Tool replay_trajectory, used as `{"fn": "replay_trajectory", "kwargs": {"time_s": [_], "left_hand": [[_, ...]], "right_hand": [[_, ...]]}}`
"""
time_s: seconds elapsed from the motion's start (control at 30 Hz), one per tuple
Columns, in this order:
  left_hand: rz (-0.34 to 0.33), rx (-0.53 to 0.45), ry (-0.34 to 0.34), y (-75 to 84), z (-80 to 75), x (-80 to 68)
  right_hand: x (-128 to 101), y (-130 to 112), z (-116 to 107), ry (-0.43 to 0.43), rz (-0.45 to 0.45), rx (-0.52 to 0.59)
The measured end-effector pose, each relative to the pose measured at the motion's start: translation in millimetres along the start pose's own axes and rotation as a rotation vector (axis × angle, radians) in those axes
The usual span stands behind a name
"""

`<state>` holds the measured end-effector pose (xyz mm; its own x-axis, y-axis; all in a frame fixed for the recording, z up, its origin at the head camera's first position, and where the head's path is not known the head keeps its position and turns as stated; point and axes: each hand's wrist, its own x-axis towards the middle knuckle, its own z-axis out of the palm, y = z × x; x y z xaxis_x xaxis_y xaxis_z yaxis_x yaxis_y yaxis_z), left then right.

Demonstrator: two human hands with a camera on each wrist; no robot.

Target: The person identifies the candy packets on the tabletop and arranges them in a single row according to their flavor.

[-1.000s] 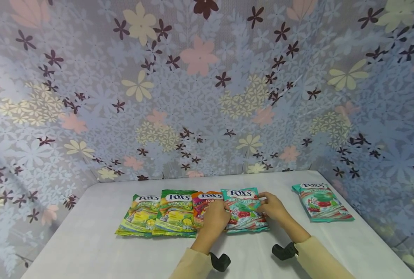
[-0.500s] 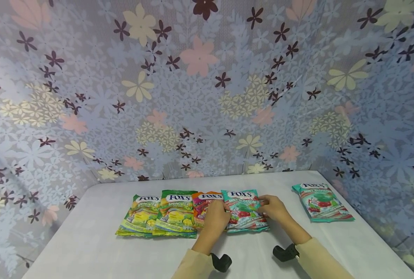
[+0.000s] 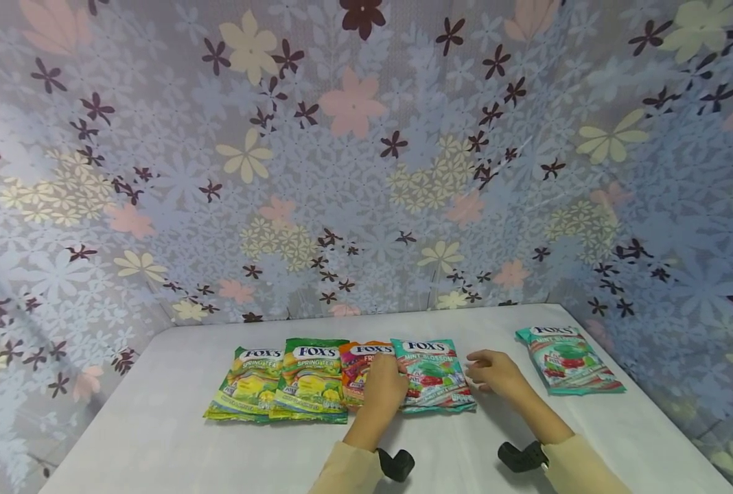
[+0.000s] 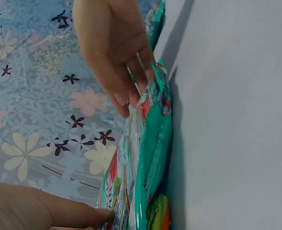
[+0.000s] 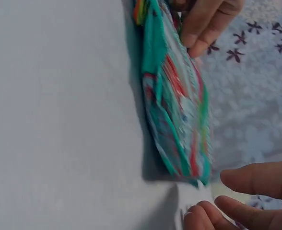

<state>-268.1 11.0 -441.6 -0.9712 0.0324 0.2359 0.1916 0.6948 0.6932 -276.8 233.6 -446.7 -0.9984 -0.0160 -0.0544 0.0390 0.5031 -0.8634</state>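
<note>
Left hand (image 3: 384,384) at lower centre, fingers laid flat on the near left corner of a teal candy bag (image 3: 436,376). Right hand (image 3: 496,372) relaxed, loosely spread, just off the bag's right edge, touching nothing. Best pressed flat, nudged snug against the orange bag (image 3: 355,367) on the white bench (image 3: 156,425).

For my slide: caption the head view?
Left hand rests on a teal candy bag; right hand open beside it.
</note>
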Motion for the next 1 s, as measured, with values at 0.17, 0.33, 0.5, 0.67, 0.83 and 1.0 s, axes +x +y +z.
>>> {"fn": "replay_trajectory", "kwargs": {"time_s": [0.17, 0.33, 0.5, 0.67, 0.83, 1.0], "left_hand": [[0.043, -0.076, 0.016, 7.0, 5.4, 3.3], [0.056, -0.158, -0.017, 17.5, 15.2, 6.6], [0.079, -0.214, -0.070, 31.0, 28.1, 5.4], [0.086, -0.253, -0.088, 44.3, 42.0, 3.1], [0.062, -0.261, -0.125, 55.1, 52.9, 1.5], [0.054, -0.225, -0.129, 63.4, 63.2, 1.2]], "right_hand": [[-10, 9, -25, 0.045, -0.030, -0.040], [-18, 19, -60, 0.093, -0.025, -0.074], [-16, 47, -99, 0.139, 0.020, -0.076], [14, 117, -137, 0.329, 0.088, -0.146], [39, 164, -164, 0.458, 0.174, -0.224], [43, 164, -176, 0.353, 0.275, -0.218]]}}
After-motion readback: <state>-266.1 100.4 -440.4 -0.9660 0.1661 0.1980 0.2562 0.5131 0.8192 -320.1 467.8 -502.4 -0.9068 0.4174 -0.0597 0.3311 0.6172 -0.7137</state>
